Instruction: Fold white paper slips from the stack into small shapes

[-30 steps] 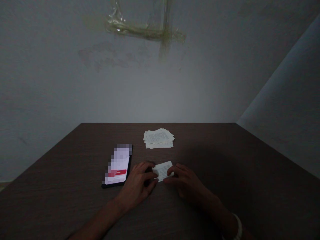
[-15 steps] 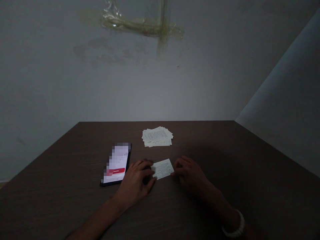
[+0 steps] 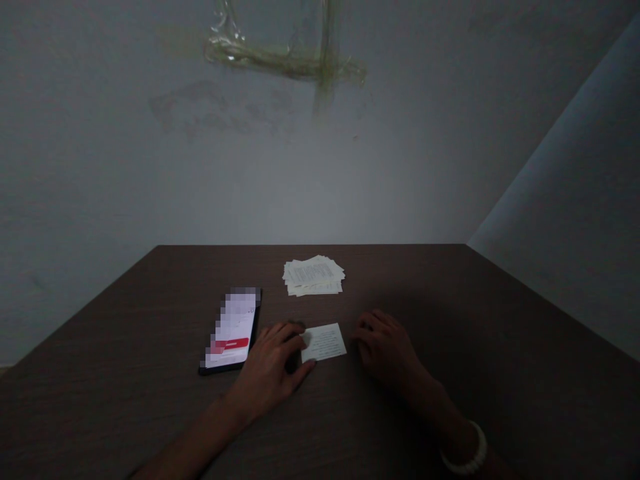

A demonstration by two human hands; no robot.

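A small pale printed paper slip lies flat on the dark wooden table between my hands. My left hand rests palm down with its fingertips on the slip's left edge, fingers loosely curled and apart. My right hand lies on the table just right of the slip, not touching it, fingers bent and relaxed with nothing in them. A white bangle sits on my right wrist.
A lit smartphone lies left of my left hand. A loose stack of similar printed slips sits farther back at the middle. A grey wall with taped plastic stands behind the table.
My right hand has let go of the slip and slid to the right. The slip now lies flat, held only at its left edge by my left fingertips.
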